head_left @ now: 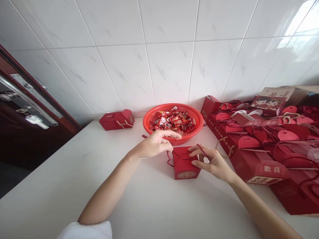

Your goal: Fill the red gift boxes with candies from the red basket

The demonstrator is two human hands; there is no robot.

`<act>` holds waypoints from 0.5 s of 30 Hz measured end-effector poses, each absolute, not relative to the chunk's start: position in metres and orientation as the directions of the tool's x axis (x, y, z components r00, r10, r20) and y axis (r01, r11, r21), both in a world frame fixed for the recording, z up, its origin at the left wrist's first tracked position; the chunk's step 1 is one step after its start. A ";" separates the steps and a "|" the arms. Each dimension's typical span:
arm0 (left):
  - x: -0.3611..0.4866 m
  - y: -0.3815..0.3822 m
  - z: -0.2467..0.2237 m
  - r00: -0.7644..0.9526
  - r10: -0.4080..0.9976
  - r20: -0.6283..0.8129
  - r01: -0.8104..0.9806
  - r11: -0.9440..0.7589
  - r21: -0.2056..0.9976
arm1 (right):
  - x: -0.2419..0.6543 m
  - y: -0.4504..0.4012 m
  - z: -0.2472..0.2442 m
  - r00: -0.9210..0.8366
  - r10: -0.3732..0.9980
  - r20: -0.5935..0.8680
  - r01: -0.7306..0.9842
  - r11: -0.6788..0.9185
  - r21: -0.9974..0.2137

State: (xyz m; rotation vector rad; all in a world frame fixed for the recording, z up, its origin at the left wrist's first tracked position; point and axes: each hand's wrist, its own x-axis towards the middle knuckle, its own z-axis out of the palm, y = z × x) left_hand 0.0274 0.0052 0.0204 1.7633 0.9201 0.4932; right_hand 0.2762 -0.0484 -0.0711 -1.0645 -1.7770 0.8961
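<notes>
A small red paper gift box with a gold emblem stands on the white tabletop in front of me, its top flaps folded together. My left hand is over the box's left rear corner, index finger stretched out and the lower fingers bent, close to a dark red cord at that side. At the right top edge, my right hand grips the box between thumb and fingers, and a twisted red cord runs across its fingers. Whether the left fingertips touch their cord is unclear.
Behind the box sits a red plastic basket of wrapped sweets. Another red box lies by the tiled wall at left. Many red boxes crowd the right side. A door with keys is at far left.
</notes>
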 end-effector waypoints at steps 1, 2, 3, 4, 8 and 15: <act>0.026 0.005 0.024 0.622 0.780 -0.072 0.285 -0.140 0.948 | 0.275 -0.048 -0.068 -0.259 0.914 0.312 0.309 0.384 -0.870; 0.024 0.004 0.026 0.627 0.778 -0.040 0.218 -0.126 0.968 | 0.275 -0.046 -0.064 -0.243 0.916 0.318 0.323 0.386 -0.864; 0.022 0.003 0.028 0.634 0.773 -0.004 0.154 -0.121 0.981 | 0.274 -0.045 -0.059 -0.220 0.921 0.321 0.339 0.381 -0.860; 0.021 0.002 0.029 0.642 0.766 0.030 0.097 -0.121 0.988 | 0.274 -0.043 -0.053 -0.197 0.928 0.318 0.352 0.369 -0.860; 0.021 -0.005 0.029 0.649 0.753 0.106 -0.019 -0.123 0.992 | 0.273 -0.038 -0.021 -0.164 0.955 0.248 0.308 0.288 -0.907; 0.034 -0.017 0.027 0.685 0.718 0.123 -0.082 -0.092 0.992 | 0.257 -0.038 0.009 -0.206 0.959 0.194 0.290 0.249 -0.924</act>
